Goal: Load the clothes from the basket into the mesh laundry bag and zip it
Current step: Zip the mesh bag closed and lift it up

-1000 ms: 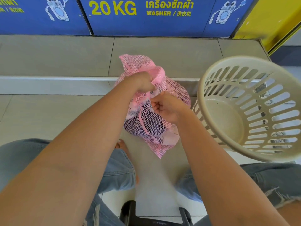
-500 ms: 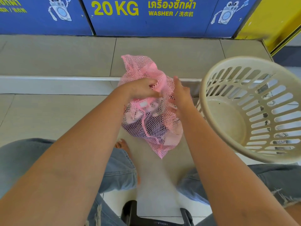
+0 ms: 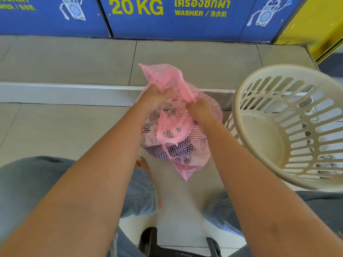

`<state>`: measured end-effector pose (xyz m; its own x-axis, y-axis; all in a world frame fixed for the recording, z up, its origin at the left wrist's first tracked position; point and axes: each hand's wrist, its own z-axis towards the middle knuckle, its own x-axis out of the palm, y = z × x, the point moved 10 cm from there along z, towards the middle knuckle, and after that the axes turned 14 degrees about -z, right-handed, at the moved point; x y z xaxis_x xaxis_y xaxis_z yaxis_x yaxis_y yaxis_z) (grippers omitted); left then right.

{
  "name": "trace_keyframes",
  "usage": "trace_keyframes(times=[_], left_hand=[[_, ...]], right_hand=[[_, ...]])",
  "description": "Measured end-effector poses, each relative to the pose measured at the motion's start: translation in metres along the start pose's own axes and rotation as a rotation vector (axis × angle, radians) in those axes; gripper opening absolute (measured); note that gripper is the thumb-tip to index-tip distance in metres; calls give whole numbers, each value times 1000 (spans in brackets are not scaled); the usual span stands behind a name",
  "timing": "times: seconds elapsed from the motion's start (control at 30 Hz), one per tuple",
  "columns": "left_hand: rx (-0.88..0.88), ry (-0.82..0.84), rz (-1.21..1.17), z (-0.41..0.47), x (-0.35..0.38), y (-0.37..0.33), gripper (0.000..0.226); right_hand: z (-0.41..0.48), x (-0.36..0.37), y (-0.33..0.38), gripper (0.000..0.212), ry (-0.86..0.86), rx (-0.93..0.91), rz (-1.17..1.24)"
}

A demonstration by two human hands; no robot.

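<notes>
Nearest the camera, at 6 o'clock, a dark stool frame (image 3: 152, 240) shows between the knees, with faded blue jeans (image 3: 33, 182) covering the leg at 8 o'clock and the other leg at 4 o'clock. A bare foot (image 3: 143, 165) peeks out just left of centre on the pale tiled floor (image 3: 65, 130). Both forearms reach forward from the lower corners and meet at the middle. There the pink mesh laundry bag (image 3: 183, 145) hangs between the hands, its lower corner pointing down toward 6 o'clock; clothes (image 3: 178, 149), dark and pale, fill its lower half and show through the netting. The left hand (image 3: 155, 98) is clenched around a bunch of mesh at the bag's upper part, and the right hand (image 3: 201, 111) grips the bunched mesh just beside it, at about 1 o'clock from centre of the bag; whether either hand holds a zip pull is hard to tell through the folds. Loose mesh rises above the fists toward 12 o'clock. At 3 o'clock a cream slotted laundry basket (image 3: 241, 101) sits tilted with its open mouth toward the camera, nothing visible inside, just beside the right forearm. Farther off, a raised grey step (image 3: 55, 91) crosses the view, and at 12 o'clock stand blue washer panels (image 3: 176, 25) lettered "20 KG WASHER", with a yellow panel (image 3: 315, 25) at 2 o'clock.
</notes>
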<state>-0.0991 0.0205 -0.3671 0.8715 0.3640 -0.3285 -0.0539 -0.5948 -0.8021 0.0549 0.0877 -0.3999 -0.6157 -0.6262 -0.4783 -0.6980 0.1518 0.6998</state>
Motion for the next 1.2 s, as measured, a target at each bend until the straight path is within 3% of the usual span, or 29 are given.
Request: trace_keyframes(times=[0.03,0.1,0.27,0.37,0.4,0.47,0.57,0.67,0.8,0.97,1.07,1.2], left_hand=[[31,-149,32,4,-18,0,52],[4,-205,69,12,-26,9,76],[-117,24,78,36,-4,49,106],[-157,131,211,45,5,76,106],[-186,145,231,46,4,86,108],[-246,153,214,49,2,105,118],[-298,128,270,58,2,130,148],[-307,70,356,57,5,138,142],[-261,-47,352,55,1,142,130],[-172,-131,300,58,-6,150,120],[-158,-173,289,57,-18,154,109],[-292,-260,262,63,-49,185,109]], right_hand=[[-3,17,6,24,27,-50,-21],[-10,53,16,28,89,-124,-71],[-32,124,30,36,219,-286,-147],[-49,158,28,44,365,-478,-492],[-49,156,21,42,323,-538,-611],[-46,123,8,35,72,-592,-600],[-33,55,-26,43,-334,-492,-512],[-12,22,-56,49,-460,-312,-584],[14,14,-96,69,-415,-88,-646],[30,16,-123,85,-310,97,-552],[40,21,-134,90,-273,139,-332],[51,37,-150,107,-207,218,109]])
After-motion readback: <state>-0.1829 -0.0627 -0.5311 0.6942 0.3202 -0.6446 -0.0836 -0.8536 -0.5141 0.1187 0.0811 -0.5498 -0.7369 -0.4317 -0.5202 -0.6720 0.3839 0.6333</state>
